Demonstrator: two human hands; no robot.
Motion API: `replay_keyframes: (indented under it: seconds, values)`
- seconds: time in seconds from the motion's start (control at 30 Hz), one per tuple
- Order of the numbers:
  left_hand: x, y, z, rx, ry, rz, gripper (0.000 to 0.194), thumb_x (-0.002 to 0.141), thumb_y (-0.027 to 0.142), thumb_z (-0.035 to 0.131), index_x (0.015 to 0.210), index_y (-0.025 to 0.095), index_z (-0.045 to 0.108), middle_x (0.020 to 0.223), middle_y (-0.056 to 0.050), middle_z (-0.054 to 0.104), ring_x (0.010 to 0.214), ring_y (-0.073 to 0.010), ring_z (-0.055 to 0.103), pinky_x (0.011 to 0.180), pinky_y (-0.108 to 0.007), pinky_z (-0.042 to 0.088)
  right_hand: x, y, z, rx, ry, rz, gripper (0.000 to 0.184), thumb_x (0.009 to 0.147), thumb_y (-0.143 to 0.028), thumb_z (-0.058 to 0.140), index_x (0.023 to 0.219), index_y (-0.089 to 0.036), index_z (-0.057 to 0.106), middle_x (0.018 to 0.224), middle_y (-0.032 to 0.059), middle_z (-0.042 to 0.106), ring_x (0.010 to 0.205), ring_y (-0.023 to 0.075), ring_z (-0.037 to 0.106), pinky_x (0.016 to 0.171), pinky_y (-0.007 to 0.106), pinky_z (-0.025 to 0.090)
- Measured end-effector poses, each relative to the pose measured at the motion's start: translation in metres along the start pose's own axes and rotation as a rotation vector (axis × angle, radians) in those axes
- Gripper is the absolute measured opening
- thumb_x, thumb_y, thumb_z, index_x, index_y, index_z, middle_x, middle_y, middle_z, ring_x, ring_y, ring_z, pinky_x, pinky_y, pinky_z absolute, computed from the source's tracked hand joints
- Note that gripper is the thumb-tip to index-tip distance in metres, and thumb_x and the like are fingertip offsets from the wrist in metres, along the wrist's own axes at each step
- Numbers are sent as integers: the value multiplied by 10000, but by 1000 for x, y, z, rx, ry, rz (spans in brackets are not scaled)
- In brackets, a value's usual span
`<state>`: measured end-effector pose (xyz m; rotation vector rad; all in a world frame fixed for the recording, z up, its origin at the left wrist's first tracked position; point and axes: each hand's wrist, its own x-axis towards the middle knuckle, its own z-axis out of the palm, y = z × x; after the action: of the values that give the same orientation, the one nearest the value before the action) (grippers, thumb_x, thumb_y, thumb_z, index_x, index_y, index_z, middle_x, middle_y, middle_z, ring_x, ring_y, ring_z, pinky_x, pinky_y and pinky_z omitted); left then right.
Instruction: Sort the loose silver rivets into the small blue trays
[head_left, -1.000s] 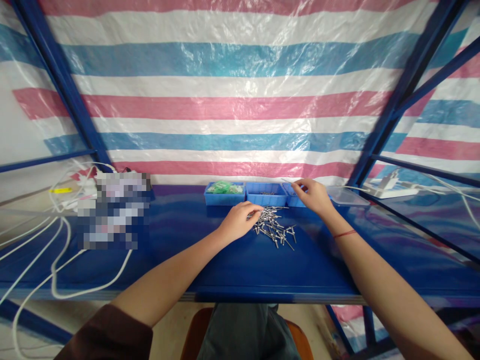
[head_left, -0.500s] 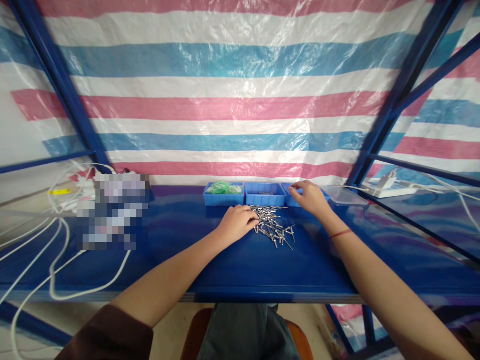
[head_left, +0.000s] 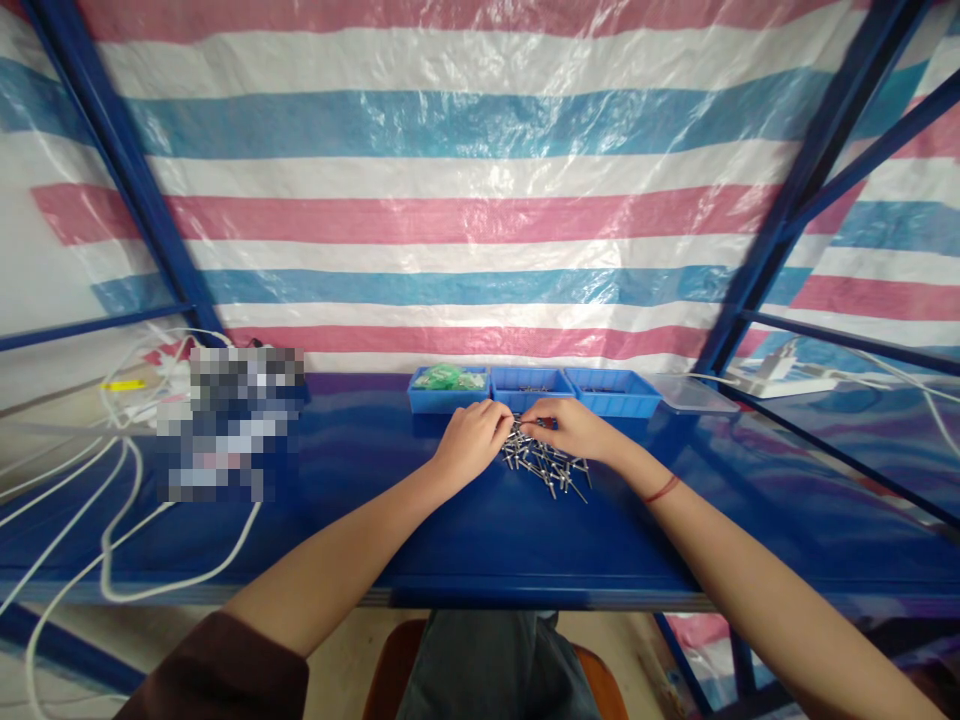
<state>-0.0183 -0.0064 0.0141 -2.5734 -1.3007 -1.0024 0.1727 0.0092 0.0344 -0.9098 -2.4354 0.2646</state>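
Observation:
A pile of small silver metal pins (head_left: 551, 466) lies on the blue bench (head_left: 480, 540) in front of three blue bins. My left hand (head_left: 471, 440) rests at the pile's left edge, fingers curled and pinched on pins. My right hand (head_left: 568, 430) lies over the pile's far side, fingertips pinched together near the left hand's fingertips; what they hold is too small to name. The left bin (head_left: 448, 388) holds green pieces, the middle bin (head_left: 534, 386) holds a few metal pins, and the right bin (head_left: 613, 391) stands beside it.
A clear plastic lid (head_left: 694, 394) lies right of the bins. White cables (head_left: 112, 500) trail over the bench's left side beside a blurred patch (head_left: 232, 420). A striped tarp (head_left: 465, 200) hangs behind, between blue frame posts (head_left: 787, 210). A white power strip (head_left: 780, 375) sits at far right.
My right hand has left the right bin and come down leftward onto the pin pile, meeting the left hand. The left hand has barely shifted.

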Motion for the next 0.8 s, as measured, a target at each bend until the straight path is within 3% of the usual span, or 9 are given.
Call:
replay_keyframes:
  seconds: [0.2,0.3,0.6,0.8]
  values:
    - [3,-4,8,-404,77,-27,162,840,329,517,910,191,565,842,-11,640,771,-136,606,689,-236,453,2,-8,3,130,44,22,308,859,-390,484,860,-153,680,762,41,662,654,131,557,608,248,402]
    - [3,-4,9,-504,91,-80,145,830,307,528,901,190,576,849,-7,653,755,-129,617,658,-222,457,1,-7,3,180,55,18,339,851,-427,487,883,-152,682,786,47,665,684,141,566,622,255,407]
    - [5,0,3,-529,131,-170,135,825,278,517,864,177,598,836,-8,664,718,-122,607,668,-228,459,1,1,5,348,19,92,348,827,-438,501,922,-146,666,841,52,673,742,156,584,669,285,444]
    - [5,-2,4,-498,126,-175,168,835,295,495,897,178,599,852,-12,662,719,-123,600,656,-231,465,2,4,4,367,149,173,310,785,-436,551,827,-140,631,736,37,633,633,125,535,589,271,430]
